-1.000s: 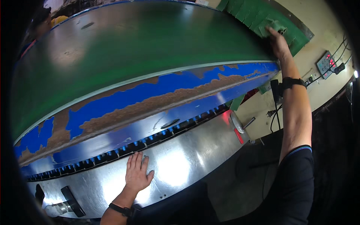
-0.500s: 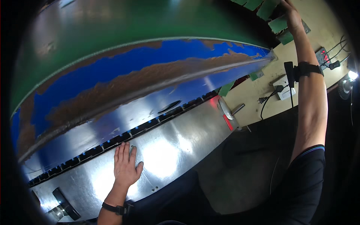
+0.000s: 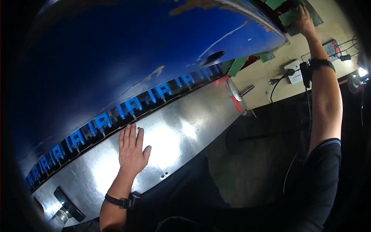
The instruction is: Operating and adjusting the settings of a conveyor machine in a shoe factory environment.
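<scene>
My left hand (image 3: pixel 132 152) lies flat on a shiny metal tabletop (image 3: pixel 181 116), fingers stretched toward a dark slot along its far edge. Beyond that slot rises the large blue machine cover (image 3: pixel 108 54), worn to brown at its upper right. Below the cover, a row of blue parts (image 3: pixel 132 103) shows in the gap. At the upper right, my right arm is stretched far out. My right hand (image 3: pixel 305 24) rests with extended fingers on the green-painted metal pieces (image 3: pixel 290 21) beside the cover's end; its fingertips are partly hard to make out.
A grey rounded guard with a metal knob (image 3: pixel 235 92) and red strip stands at the tabletop's right end. A cream surface (image 3: pixel 257 92) carries a white socket box (image 3: pixel 294 71), cables and a power strip (image 3: pixel 331 50). A lamp glows at far right. A black bar fitting (image 3: pixel 68 204) sits lower left.
The blue cover has swung up, exposing more of the blue parts beneath it, and the green section above is out of view. My right hand has shifted slightly; my left stays flat.
</scene>
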Available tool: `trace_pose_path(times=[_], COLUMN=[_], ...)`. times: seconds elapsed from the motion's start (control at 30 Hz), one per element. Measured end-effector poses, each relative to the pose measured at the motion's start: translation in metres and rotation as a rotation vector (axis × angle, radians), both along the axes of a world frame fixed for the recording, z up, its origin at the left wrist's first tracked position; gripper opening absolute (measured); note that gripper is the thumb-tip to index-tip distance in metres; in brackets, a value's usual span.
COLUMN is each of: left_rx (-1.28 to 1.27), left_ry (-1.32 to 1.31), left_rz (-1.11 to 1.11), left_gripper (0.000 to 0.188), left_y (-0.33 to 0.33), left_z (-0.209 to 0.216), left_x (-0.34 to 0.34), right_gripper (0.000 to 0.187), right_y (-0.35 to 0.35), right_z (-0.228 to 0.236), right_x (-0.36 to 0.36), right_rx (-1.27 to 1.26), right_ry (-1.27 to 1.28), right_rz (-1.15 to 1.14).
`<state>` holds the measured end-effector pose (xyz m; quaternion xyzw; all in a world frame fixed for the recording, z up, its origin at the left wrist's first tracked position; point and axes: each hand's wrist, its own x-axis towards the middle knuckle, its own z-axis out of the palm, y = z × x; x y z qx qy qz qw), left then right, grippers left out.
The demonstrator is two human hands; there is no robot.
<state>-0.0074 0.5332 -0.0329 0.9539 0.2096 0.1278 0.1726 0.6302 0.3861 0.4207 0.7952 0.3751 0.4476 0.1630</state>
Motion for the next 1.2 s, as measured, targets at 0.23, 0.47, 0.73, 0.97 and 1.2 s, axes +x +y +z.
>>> trace_pose_path(times=[0.23, 0.47, 0.73, 0.97, 1.2], left_rx=[-0.023, -0.01, 0.048, 0.06, 0.097], left_ry=[0.01, 0.06, 0.007, 0.014, 0.027], left_rz=[-0.012, -0.009, 0.003, 0.022, 0.006], left_gripper=[0.065, 0.063, 0.063, 0.062, 0.062], left_y=[0.002, -0.001, -0.007, -0.008, -0.012], left_z=[0.002, 0.006, 0.007, 0.011, 0.012], left_x=[0.0, 0.005, 0.013, 0.019, 0.023], right_gripper=[0.068, 0.059, 0.044, 0.052, 0.059], right_y=[0.024, 0.036, 0.032, 0.055, 0.055], right_z=[-0.052, -0.086, -0.075, -0.064, -0.037], right_x=[-0.009, -0.031, 0.005, 0.008, -0.01], right_rx=[0.323, 0.467, 1.082, 1.12, 1.108], right_ry=[0.29, 0.701, 1.473, 1.338, 1.417], right_rz=[0.143, 0.079, 0.2, 0.722, 0.933])
